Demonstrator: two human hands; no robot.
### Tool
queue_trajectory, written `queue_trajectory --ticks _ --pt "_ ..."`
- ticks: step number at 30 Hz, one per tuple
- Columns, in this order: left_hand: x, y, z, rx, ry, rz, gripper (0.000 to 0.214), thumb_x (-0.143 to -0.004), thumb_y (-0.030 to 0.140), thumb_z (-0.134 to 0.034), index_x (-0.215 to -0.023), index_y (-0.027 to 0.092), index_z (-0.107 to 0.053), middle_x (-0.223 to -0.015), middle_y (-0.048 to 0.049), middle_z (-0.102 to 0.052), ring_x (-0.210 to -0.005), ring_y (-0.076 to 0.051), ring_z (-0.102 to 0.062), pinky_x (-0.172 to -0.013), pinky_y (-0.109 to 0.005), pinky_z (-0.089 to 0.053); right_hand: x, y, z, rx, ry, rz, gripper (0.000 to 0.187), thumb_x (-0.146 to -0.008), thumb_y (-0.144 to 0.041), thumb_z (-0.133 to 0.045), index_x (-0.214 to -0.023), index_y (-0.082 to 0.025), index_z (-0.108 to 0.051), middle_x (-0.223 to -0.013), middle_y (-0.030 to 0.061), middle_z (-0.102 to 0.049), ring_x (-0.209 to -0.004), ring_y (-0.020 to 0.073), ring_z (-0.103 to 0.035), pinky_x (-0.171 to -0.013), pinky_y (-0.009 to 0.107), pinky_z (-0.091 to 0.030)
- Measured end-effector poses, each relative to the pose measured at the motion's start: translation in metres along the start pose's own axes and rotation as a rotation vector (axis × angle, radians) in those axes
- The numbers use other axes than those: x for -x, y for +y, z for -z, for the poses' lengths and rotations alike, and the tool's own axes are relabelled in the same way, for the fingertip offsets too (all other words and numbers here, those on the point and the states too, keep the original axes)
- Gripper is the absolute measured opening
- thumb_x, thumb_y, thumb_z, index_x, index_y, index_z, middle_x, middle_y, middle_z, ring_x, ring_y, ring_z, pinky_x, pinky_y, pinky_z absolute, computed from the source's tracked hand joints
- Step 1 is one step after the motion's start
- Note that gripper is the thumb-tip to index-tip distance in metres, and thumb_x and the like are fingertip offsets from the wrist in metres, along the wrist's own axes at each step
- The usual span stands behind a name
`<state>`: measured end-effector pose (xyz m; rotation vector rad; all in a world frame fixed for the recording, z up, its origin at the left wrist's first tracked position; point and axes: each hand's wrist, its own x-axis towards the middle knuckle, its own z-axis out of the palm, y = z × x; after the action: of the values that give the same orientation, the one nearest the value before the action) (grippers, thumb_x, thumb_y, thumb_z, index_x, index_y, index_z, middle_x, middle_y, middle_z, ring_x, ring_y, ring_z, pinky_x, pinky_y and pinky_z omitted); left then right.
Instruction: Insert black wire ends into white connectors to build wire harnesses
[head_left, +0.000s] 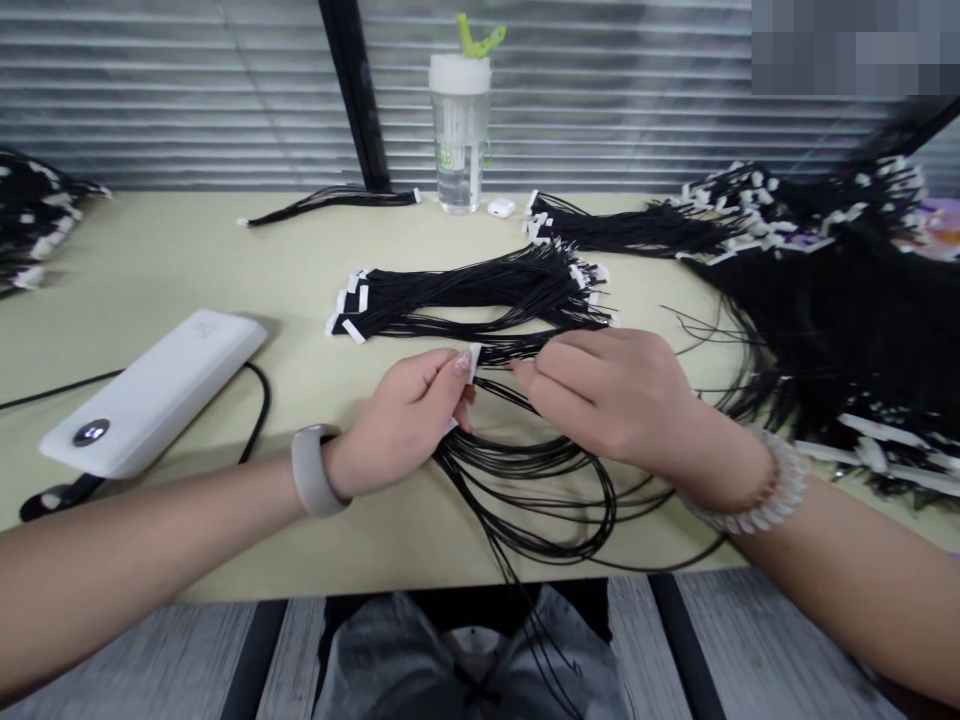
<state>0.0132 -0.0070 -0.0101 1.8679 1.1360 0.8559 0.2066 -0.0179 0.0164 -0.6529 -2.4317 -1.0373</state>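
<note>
The left hand (405, 420) is pinching a white tag (473, 362) at the end of some thin black cords (540, 480) between thumb and fingers. The right hand (607, 400) is lying just beside it, with its fingertips touching the same cords. It may be pinching them too, but its fingers are hiding that. The cords are hanging in loose loops under both hands and over the near edge of the tabletop (187, 260). A tidy bundle (465, 295) of such cords is lying just behind the hands. A big messy pile (825, 300) is sitting to the right. A white power bank (154, 390) is lying to the left, and a clear bottle (460, 130) is standing at the back.
</note>
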Motion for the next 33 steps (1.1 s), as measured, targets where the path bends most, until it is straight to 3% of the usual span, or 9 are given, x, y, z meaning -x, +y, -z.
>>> queue_trajectory --ticks 9,16,26,33 --pt "0.000 -0.001 -0.001 0.035 -0.019 0.001 0.038 -0.093 0.032 -0.035 -0.061 0.017 -0.048 -0.052 0.0023 -0.055 -0.050 -0.009 -0.048 -0.052 -0.021 -0.038 0.004 -0.001 -0.008 -0.123 0.008 -0.093 0.022 -0.082 -0.014 -0.054 -0.061 -0.017 -0.047 -0.057 -0.0017 -0.048 -0.053 0.0094 -0.039 -0.046 0.026 -0.030" --pt "0.002 -0.005 -0.001 0.040 -0.022 -0.014 0.036 -0.093 0.033 -0.035 -0.064 0.017 -0.048 -0.053 0.0023 -0.056 -0.050 -0.010 -0.050 -0.052 -0.022 -0.038 0.003 -0.002 -0.010 -0.256 -0.059 -0.223 0.023 -0.087 -0.022 -0.049 -0.067 -0.016 -0.059 -0.060 -0.0009 -0.055 -0.055 0.0086 -0.048 -0.049 0.026 -0.033" --pt "0.000 -0.002 0.000 -0.001 -0.056 -0.027 0.035 -0.093 0.029 -0.033 -0.062 0.018 -0.047 -0.052 0.0021 -0.055 -0.050 -0.010 -0.049 -0.052 -0.022 -0.039 0.008 -0.003 -0.017 -0.207 0.008 -0.126 0.020 -0.085 -0.014 -0.049 -0.065 -0.017 -0.051 -0.059 -0.0025 -0.044 -0.055 0.0093 -0.033 -0.051 0.025 -0.027" --pt "0.001 -0.005 -0.001 0.078 -0.051 -0.029 0.037 -0.094 0.034 -0.033 -0.065 0.018 -0.049 -0.056 0.0019 -0.056 -0.053 -0.010 -0.050 -0.053 -0.021 -0.039 0.005 -0.004 -0.021 -0.194 -0.033 -0.120 0.017 -0.086 -0.015 -0.049 -0.069 -0.017 -0.053 -0.063 -0.0022 -0.050 -0.057 0.0096 -0.038 -0.052 0.025 -0.026"
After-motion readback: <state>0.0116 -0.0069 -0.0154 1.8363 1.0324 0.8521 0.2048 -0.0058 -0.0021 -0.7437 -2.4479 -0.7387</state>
